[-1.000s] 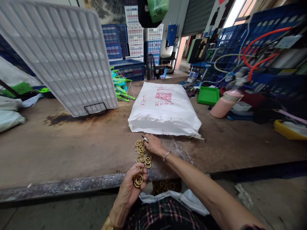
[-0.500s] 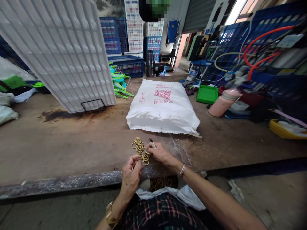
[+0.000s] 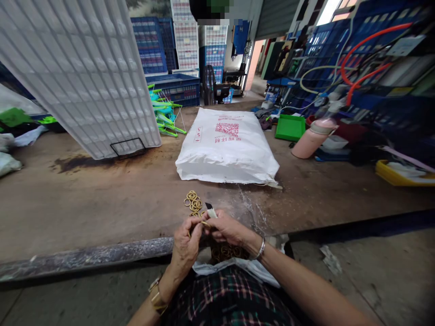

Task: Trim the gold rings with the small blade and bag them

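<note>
A small brass-coloured ring (image 3: 205, 224) sits between my two hands, pinched at the fingertips of my left hand (image 3: 186, 242). My right hand (image 3: 229, 228) is closed around a small knife (image 3: 212, 212) with a pale handle and a dark blade pointing up and away. Its fingertips meet those of my left hand at the ring. Just beyond the hands, a loose pile of similar rings (image 3: 193, 202) lies on the table. Below the table edge, more darker-looking rings (image 3: 227, 251) rest in an opening by my lap, partly hidden by my right hand and wrist.
A white printed sack (image 3: 226, 156) lies on the brown table (image 3: 136, 199) beyond the pile. A ribbed white panel (image 3: 88, 77) stands at left on a black wire stand. To the right are a green tray (image 3: 290, 127), a pink bottle (image 3: 311, 141) and a yellow tray (image 3: 397, 175).
My right hand has come back from the pile to meet my left hand, with the knife still held. A ring now shows between the fingertips. The view has shifted slightly.
</note>
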The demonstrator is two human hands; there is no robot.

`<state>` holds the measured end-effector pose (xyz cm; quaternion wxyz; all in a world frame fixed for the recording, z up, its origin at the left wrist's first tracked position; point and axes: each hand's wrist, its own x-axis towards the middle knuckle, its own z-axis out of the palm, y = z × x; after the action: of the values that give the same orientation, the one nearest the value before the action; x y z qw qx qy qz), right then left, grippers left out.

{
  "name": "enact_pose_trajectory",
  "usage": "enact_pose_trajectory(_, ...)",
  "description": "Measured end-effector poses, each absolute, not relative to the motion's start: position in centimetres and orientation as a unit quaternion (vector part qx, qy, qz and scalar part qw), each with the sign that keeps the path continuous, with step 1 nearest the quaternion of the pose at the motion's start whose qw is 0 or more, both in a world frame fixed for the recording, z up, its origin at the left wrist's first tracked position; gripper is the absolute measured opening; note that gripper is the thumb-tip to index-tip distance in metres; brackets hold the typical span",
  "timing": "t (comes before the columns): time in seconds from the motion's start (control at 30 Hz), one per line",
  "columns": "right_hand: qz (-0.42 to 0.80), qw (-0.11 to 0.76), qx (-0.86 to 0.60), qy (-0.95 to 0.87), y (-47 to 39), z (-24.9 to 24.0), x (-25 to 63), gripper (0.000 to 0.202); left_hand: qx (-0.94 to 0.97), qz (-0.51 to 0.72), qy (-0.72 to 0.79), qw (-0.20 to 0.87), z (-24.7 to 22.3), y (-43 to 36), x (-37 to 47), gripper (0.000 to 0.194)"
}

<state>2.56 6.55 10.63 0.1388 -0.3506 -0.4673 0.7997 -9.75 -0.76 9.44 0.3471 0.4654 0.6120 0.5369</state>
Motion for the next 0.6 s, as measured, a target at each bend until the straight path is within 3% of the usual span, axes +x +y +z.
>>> enact_pose_trajectory(0.17,0.701,0.195,-0.414,-0.546,6.6,9.5,3.0,0.024,0.475,0.531,0.631,0.306,9.2,-0.8,-9.9,0.007)
enact_pose_trajectory(0.33,0.628,0.222,-0.387,-0.637,6.5,9.9,3.0,0.031,0.472,0.532,0.623,0.327,9.5,-0.7,-9.5,0.009)
enact_pose_trajectory(0.6,0.590,0.237,-0.373,-0.676,6.2,10.0,2.2,0.024,0.337,0.493,0.577,0.557,9.7,-1.1,-9.5,0.033)
